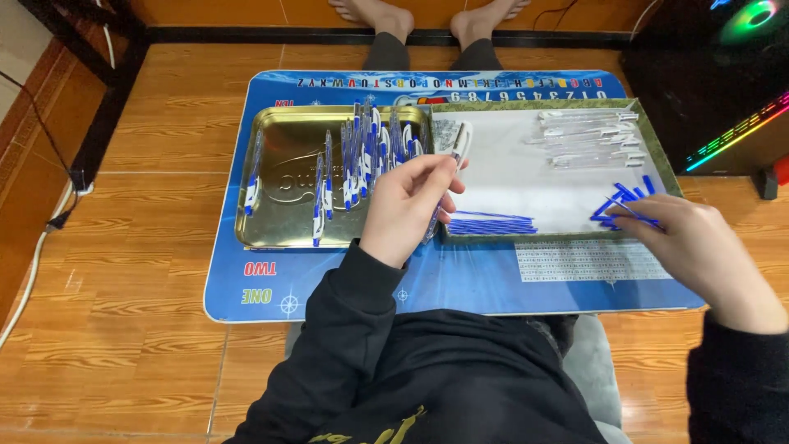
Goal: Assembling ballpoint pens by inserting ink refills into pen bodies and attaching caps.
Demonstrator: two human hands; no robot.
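Pen barrel (444, 177), clear plastic and slim, stands slanted in your left grip (407, 205), which is clenched around it over the seam between the two trays. Your right grip (699, 247) pinches thin blue refills (618, 207) at the near right corner of the white-lined tray (509, 177). One flat bundle of blue refills (491, 223) lies along that tray's near edge; a heap of clear barrels (588, 138) sits at its far right. Roughly a dozen finished blue-and-white pens (362, 156) lie in the shiny gold metal tray (283, 226) on the blue desk (460, 284).
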